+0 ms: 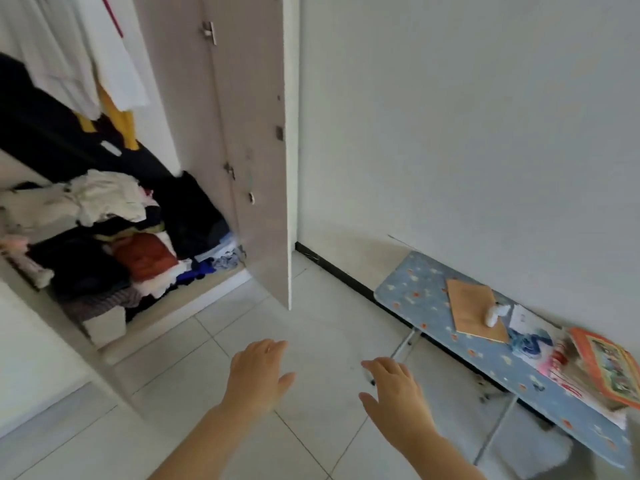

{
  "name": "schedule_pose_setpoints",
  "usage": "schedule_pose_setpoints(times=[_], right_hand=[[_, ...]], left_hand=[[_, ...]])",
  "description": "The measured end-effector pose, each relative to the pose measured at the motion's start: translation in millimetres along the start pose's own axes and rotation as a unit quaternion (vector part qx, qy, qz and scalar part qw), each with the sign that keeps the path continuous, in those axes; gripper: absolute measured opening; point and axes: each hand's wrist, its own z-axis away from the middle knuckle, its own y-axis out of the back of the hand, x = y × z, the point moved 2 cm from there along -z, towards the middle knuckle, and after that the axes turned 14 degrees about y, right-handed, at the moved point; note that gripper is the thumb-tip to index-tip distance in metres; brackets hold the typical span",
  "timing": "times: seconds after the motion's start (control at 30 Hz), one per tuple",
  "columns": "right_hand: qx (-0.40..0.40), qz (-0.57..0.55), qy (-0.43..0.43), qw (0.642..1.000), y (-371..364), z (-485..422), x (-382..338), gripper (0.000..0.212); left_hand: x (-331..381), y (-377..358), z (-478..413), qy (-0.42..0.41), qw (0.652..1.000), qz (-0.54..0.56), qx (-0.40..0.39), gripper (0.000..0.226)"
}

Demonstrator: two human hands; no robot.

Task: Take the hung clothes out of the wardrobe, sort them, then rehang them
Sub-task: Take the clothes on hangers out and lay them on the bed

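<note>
Pale floor tiles [311,327] beside the wardrobe [256,133]; left hand [258,374], right hand [394,393], fingers [272,348] loosely spread, empty.

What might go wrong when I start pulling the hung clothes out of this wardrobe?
The open wardrobe door juts out ahead of your left hand; you may bump its edge. The hung clothes dangle above the heaped pile, which might get dragged out. The low table is cluttered, leaving little sorting room.

White wall [467,116] fills the right, pale tiled floor [242,323] below, blue patterned table [415,299] along the black skirting [339,274].
</note>
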Motion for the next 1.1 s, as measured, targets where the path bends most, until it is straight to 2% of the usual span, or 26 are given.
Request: schedule_pose_setpoints(times=[0.23, 0.6, 0.93, 1.1], right_hand=[[-0.027, 0.024, 0.143, 0.989, -3.0, -145.0, -59.2, 0.052], [-0.034, 0.036, 0.311, 0.949, 32.5, -374.0, -104.7, 0.053], [0.028, 0.022, 0.396, 0.918, 70.6, -570.8, -200.8, 0.053], [0.109, 0.023, 0.451, 0.885, 103.1, -663.2, -280.5, 0.051]], left_hand=[[-79.9, 33.5, -65.8, 0.136, 0.988, 0.051, 0.050, 0.058], [-136.4, 117.7, -208.7, 0.281, 0.947, 0.054, 0.143, 0.056], [-228.2, 210.3, -338.0, 0.311, 0.918, 0.066, 0.237, 0.060], [-300.1, 276.4, -412.8, 0.297, 0.903, 0.080, 0.300, 0.060]])
